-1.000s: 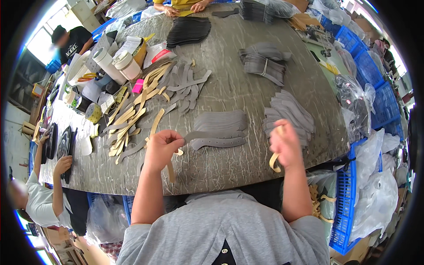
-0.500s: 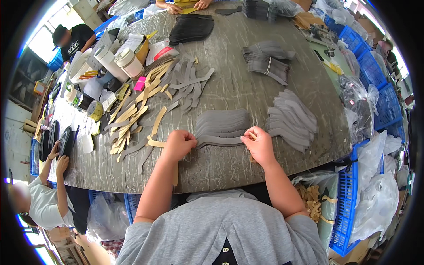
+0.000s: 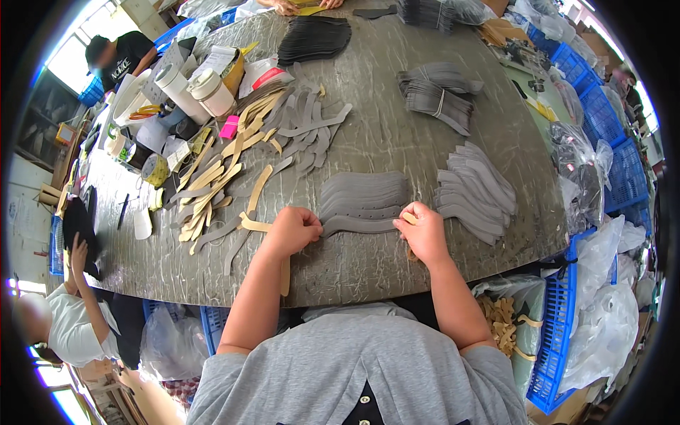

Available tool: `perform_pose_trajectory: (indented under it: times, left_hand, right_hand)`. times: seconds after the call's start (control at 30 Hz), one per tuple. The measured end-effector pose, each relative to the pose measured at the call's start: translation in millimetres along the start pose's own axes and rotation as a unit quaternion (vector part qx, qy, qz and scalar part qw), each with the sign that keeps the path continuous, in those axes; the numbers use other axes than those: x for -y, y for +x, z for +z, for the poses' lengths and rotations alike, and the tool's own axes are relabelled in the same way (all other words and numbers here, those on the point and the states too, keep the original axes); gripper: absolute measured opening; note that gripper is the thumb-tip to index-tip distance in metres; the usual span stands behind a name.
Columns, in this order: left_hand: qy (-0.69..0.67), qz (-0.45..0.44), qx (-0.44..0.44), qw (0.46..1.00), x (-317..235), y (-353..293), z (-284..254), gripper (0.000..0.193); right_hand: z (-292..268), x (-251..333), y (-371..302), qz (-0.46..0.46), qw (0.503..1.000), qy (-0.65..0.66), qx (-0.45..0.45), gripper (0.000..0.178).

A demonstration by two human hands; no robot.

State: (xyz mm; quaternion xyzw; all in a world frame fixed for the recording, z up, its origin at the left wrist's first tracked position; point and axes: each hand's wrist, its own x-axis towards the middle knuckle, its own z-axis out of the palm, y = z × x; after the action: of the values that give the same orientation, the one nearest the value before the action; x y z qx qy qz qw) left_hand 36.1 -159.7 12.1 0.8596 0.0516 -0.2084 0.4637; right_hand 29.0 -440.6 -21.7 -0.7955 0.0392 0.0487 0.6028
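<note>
1 gray strip (image 3: 360,224) spans left hand (image 3: 292,232) to right hand (image 3: 423,232), ends hidden.

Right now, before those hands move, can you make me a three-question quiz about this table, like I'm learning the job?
1. True or false: the left hand and right hand are at opposite ends of one gray strip.
2. What colour is the small block near the tan strips? A) green B) pink C) blue
3. Fill in: the fanned gray pile lies to the ____ of the right hand.

Key: 1 true; 2 B; 3 right.
</note>
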Motion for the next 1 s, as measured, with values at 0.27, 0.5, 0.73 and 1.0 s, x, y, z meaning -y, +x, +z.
perform_pose_trajectory:
  times: [0.27,0.5,0.73,1.0]
  left_hand:
    - [0.021,-0.009,-0.036,0.999,1.6,2.5,8.0,0.013]
    - [0.048,0.000,-0.035,0.998,8.0,7.0,11.3,0.016]
    - [0.091,0.006,-0.051,0.995,-3.2,1.6,12.9,0.017]
    - [0.115,0.021,-0.072,0.991,-8.1,-2.4,16.7,0.017]
  right_hand:
    - [-1.3,1.1,1.5,0.010,1.000,0.016,0.002,0.012]
    - [-2.0,-0.2,1.9,0.005,1.000,0.001,-0.002,0.011]
    - [-3.0,2.0,1.5,0.008,1.000,-0.009,0.003,0.013]
    - [-0.9,0.1,1.2,-0.008,0.999,-0.029,-0.014,0.012]
